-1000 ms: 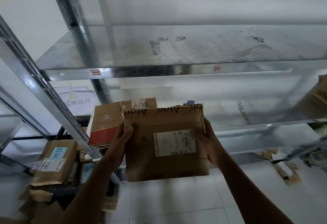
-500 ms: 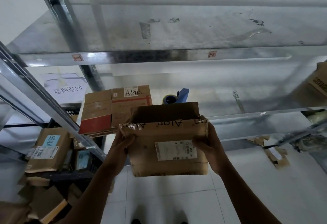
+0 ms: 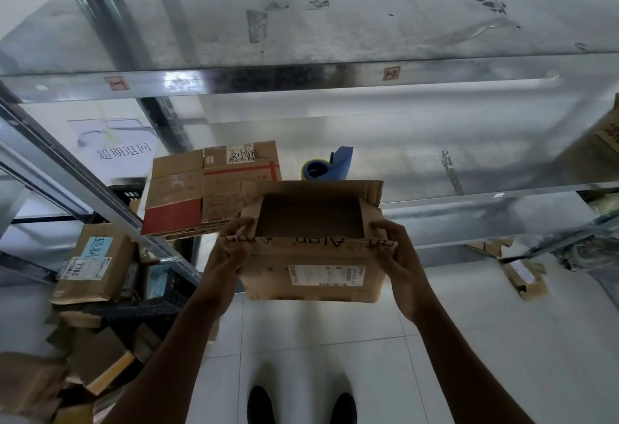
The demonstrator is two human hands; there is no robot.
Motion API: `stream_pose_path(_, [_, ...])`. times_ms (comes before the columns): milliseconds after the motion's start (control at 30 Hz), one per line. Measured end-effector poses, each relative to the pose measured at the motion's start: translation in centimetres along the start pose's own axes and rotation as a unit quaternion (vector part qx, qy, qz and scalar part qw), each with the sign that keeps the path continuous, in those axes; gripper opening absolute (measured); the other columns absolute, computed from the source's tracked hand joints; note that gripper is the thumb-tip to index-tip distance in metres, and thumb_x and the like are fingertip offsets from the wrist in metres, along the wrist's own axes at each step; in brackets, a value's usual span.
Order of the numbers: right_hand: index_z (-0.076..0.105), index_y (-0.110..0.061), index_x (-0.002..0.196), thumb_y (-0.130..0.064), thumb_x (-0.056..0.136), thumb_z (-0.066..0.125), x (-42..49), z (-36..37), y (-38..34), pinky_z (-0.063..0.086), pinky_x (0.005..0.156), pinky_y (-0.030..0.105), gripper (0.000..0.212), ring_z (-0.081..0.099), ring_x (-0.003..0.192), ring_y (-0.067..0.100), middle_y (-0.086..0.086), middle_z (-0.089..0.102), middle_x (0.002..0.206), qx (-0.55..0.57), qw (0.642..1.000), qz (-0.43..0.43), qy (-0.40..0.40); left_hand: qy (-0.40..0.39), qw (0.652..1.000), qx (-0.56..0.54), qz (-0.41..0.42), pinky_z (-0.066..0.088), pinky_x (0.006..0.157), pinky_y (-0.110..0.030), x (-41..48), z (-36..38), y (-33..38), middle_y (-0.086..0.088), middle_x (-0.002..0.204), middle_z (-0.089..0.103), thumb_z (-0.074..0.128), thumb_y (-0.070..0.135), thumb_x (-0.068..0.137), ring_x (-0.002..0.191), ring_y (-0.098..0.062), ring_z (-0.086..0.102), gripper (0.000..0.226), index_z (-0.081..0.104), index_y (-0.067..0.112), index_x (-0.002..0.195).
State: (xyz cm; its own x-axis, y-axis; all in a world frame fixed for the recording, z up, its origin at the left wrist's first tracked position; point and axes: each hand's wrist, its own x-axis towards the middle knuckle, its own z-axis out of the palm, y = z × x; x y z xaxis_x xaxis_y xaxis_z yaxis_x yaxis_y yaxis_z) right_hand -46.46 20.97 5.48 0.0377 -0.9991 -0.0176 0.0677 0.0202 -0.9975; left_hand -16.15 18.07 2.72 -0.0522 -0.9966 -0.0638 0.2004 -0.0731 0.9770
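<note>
- Currently being held in the air: open cardboard box (image 3: 311, 256), top flaps standing up, dark inside showing, hanging in front of the edge of the lower metal shelf (image 3: 485, 196) and above the tiled floor (image 3: 301, 340).
- Gripping its top left corner: left hand (image 3: 231, 249), fingers curled over the rim and flap.
- Gripping its top right corner: right hand (image 3: 398, 263), thumb and fingers wrapped round the edge.
- Judging by the easy hold at two corners: probably weighing little; contents not showing.
- Looking worn: walls creased, flaps soft and ragged, so likely flexing rather than staying stiff. Rim grip risking a tear; palms under the base or flat against the side walls probably serving better.
- Carrying a white shipping label (image 3: 326, 275) on the near wall; matt cardboard, unlikely to be slipping.
- Sitting just behind, on the shelf: blue tape dispenser (image 3: 326, 166).
- Lying behind and to the left: taped carton (image 3: 207, 189) with a red patch and a handwritten label.
- Piling up at far left: other parcels (image 3: 90, 266), leaning together.
- Standing below: two dark shoes (image 3: 301, 407).
</note>
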Motion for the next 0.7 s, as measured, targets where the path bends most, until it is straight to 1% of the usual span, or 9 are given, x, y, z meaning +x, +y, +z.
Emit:
stream_pose_path(100, [0.047, -0.015, 0.133, -0.028, 0.092, 0.051, -0.4, -0.2, 0.1, 0.057, 0.079, 0.03, 0.043, 0.063, 0.112, 0.018, -0.01, 0.062, 0.12, -0.003, 1.0, 0.001, 0.011, -0.008, 1.0, 0.012, 0.009, 0.055, 0.077, -0.026, -0.3, 0.3, 0.2, 0.009, 0.123, 0.063, 0.048, 0.02, 0.091, 0.105, -0.011, 0.063, 0.039, 0.053, 0.021, 0.13])
stream_pose_path(233, [0.048, -0.016, 0.132, -0.027, 0.094, 0.052, -0.8, -0.2, 0.1, 0.058, 0.078, 0.032, 0.04, 0.063, 0.114, 0.021, -0.003, 0.059, 0.126, 0.003, 1.0, -0.012, 0.017, -0.016, 1.0, 0.022, 0.007, 0.054, 0.075, -0.03, -0.7, 0.3, 0.3, -0.003, 0.131, 0.056, 0.052, 0.022, 0.09, 0.105, -0.017, 0.061, 0.04, 0.055, 0.024, 0.13])
stream_pose_path(300, [0.05, -0.015, 0.13, -0.032, 0.094, 0.057, -0.9, -0.2, 0.0, 0.058, 0.08, 0.032, 0.04, 0.06, 0.118, 0.025, 0.007, 0.053, 0.134, 0.001, 1.0, -0.018, 0.018, -0.024, 0.999, 0.04, 0.012, 0.052, 0.078, -0.032, -0.8, 0.5, 0.5, -0.004, 0.138, 0.053, 0.059, 0.036, 0.091, 0.109, -0.02, 0.06, 0.04, 0.057, 0.026, 0.129])
stream_pose_path(367, [0.052, -0.013, 0.13, -0.041, 0.091, 0.058, -0.9, -0.2, -0.1, 0.057, 0.083, 0.03, 0.048, 0.058, 0.121, 0.025, 0.01, 0.051, 0.139, -0.017, 0.999, -0.028, 0.023, -0.022, 0.998, 0.065, 0.009, 0.052, 0.083, -0.035, -1.0, 0.6, 0.8, -0.009, 0.147, 0.046, 0.067, 0.058, 0.083, 0.119, -0.026, 0.055, 0.055, 0.059, 0.032, 0.131])
stream_pose_path(433, [0.053, -0.008, 0.135, -0.043, 0.091, 0.056, -0.8, 0.0, -0.2, 0.056, 0.086, 0.028, 0.057, 0.057, 0.125, 0.024, 0.009, 0.051, 0.144, -0.032, 0.998, -0.042, 0.025, -0.018, 0.997, 0.071, 0.01, 0.053, 0.084, -0.036, -1.1, 0.7, 1.0, -0.006, 0.146, 0.05, 0.068, 0.065, 0.079, 0.12, -0.027, 0.055, 0.069, 0.051, 0.036, 0.14])
stream_pose_path(500, [0.056, -0.019, 0.14, -0.043, 0.091, 0.057, -0.8, 0.1, -0.2, 0.056, 0.093, 0.032, 0.054, 0.054, 0.132, 0.025, 0.011, 0.049, 0.149, -0.038, 0.997, -0.055, 0.029, -0.008, 0.998, 0.066, 0.015, 0.053, 0.086, -0.036, -1.1, 0.9, 0.9, 0.0, 0.143, 0.054, 0.068, 0.061, 0.082, 0.12, -0.024, 0.057, 0.073, 0.044, 0.035, 0.146])
stream_pose_path(567, [0.06, -0.043, 0.134, -0.043, 0.092, 0.058, -0.8, 0.2, -0.3, 0.05, 0.104, 0.044, 0.042, 0.047, 0.14, 0.028, 0.011, 0.045, 0.155, -0.066, 0.994, -0.076, 0.034, -0.002, 0.998, 0.051, 0.034, 0.054, 0.086, -0.035, -1.2, 1.0, 1.1, -0.002, 0.14, 0.057, 0.064, 0.042, 0.09, 0.117, -0.023, 0.06, 0.05, 0.052, 0.041, 0.139])
stream_pose_path(633, [0.064, -0.045, 0.124, -0.041, 0.091, 0.06, -0.9, 0.2, -0.2, 0.047, 0.108, 0.046, 0.034, 0.042, 0.144, 0.027, 0.005, 0.041, 0.158, -0.085, 0.991, -0.095, 0.039, 0.004, 0.998, 0.036, 0.046, 0.056, 0.084, -0.033, -1.4, 1.1, 1.3, -0.002, 0.14, 0.056, 0.058, 0.021, 0.092, 0.112, -0.021, 0.063, 0.04, 0.062, 0.038, 0.128])
stream_pose_path(700, [0.061, -0.04, 0.127, -0.038, 0.089, 0.062, -0.9, 0.3, -0.4, 0.051, 0.106, 0.038, 0.038, 0.043, 0.143, 0.02, -0.003, 0.04, 0.158, -0.081, 0.989, -0.111, 0.052, 0.013, 0.998, 0.027, 0.056, 0.057, 0.081, -0.035, -1.4, 1.1, 1.5, 0.005, 0.137, 0.057, 0.059, 0.009, 0.094, 0.109, -0.019, 0.064, 0.034, 0.059, 0.021, 0.126])
